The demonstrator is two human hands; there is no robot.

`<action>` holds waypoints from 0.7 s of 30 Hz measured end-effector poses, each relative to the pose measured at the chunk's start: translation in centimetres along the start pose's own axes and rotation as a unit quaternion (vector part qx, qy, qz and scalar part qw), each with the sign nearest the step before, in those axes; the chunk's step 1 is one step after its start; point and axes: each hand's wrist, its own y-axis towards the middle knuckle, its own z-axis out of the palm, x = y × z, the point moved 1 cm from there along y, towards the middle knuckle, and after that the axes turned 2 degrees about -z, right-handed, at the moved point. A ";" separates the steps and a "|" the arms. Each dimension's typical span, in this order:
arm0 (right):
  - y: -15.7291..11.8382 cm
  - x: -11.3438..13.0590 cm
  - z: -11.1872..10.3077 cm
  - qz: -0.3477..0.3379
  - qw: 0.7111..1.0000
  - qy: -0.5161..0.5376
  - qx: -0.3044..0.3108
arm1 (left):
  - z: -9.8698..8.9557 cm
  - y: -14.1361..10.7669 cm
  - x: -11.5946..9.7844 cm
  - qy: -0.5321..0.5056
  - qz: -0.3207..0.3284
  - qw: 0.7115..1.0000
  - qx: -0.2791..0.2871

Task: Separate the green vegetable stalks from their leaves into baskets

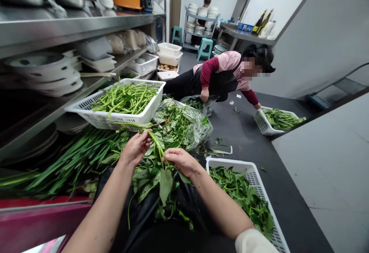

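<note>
My left hand [137, 146] and right hand [182, 162] pinch leafy stems [157, 141]; eleven o'clock's bare stems [129, 95] seem done, twelve o'clock's leafy greens [176, 123] remain.

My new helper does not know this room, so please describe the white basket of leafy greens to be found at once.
Start from the dark floor on the right. On its near part, just right of the person's right hand, is a white slotted basket. It holds broad leaves, while the stem basket sits beyond the left hand.
</note>
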 end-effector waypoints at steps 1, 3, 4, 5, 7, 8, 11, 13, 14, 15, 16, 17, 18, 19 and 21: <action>0.1 -0.2 -0.2 0.002 1.000 -0.012 -0.001 | 0.0 -0.1 0.0 0.012 0.012 1.000 -0.005; 0.5 -0.7 -0.9 -0.002 0.998 -0.066 -0.008 | -0.1 -0.4 0.1 0.032 0.063 0.997 -0.014; 0.7 -1.0 -1.3 -0.001 0.994 -0.109 -0.019 | -0.2 -0.6 0.2 0.048 0.101 0.994 -0.014; 1.0 -1.3 -1.8 0.001 0.987 -0.156 -0.035 | -0.2 -0.9 0.4 0.072 0.140 0.987 -0.011; 1.7 -1.9 -2.8 0.014 0.967 -0.238 -0.085 | -0.2 -1.5 1.1 0.144 0.203 0.969 0.001; 2.1 -2.0 -3.4 0.024 0.958 -0.262 -0.116 | -0.2 -1.8 1.6 0.180 0.222 0.958 0.005; 3.3 -2.1 -4.9 0.034 0.948 -0.229 -0.220 | -0.4 -2.5 3.4 0.240 0.244 0.939 -0.012; 4.0 -1.9 -5.8 0.033 0.948 -0.173 -0.266 | -0.7 -2.7 4.3 0.234 0.251 0.938 -0.044; 4.2 -1.9 -6.3 0.032 0.948 -0.150 -0.278 | -0.9 -2.7 4.4 0.219 0.255 0.940 -0.063; 4.3 -1.8 -6.7 0.030 0.948 -0.134 -0.286 | -1.1 -2.7 4.4 0.195 0.259 0.943 -0.081; 4.3 -1.8 -7.0 0.024 0.947 -0.123 -0.294 | -1.3 -2.6 4.1 0.167 0.263 0.945 -0.097; 4.1 -1.7 -7.2 0.015 0.946 -0.113 -0.304 | -1.5 -2.5 3.8 0.142 0.264 0.948 -0.108; 3.8 -1.6 -7.2 0.004 0.944 -0.103 -0.313 | -1.7 -2.4 3.4 0.122 0.260 0.951 -0.115; 3.5 -1.5 -7.0 -0.008 0.942 -0.092 -0.324 | -1.8 -2.3 3.0 0.113 0.251 0.954 -0.118; 2.5 -1.0 -5.8 -0.054 0.940 -0.102 -0.321 | -1.9 -2.2 2.4 0.117 0.229 0.959 -0.121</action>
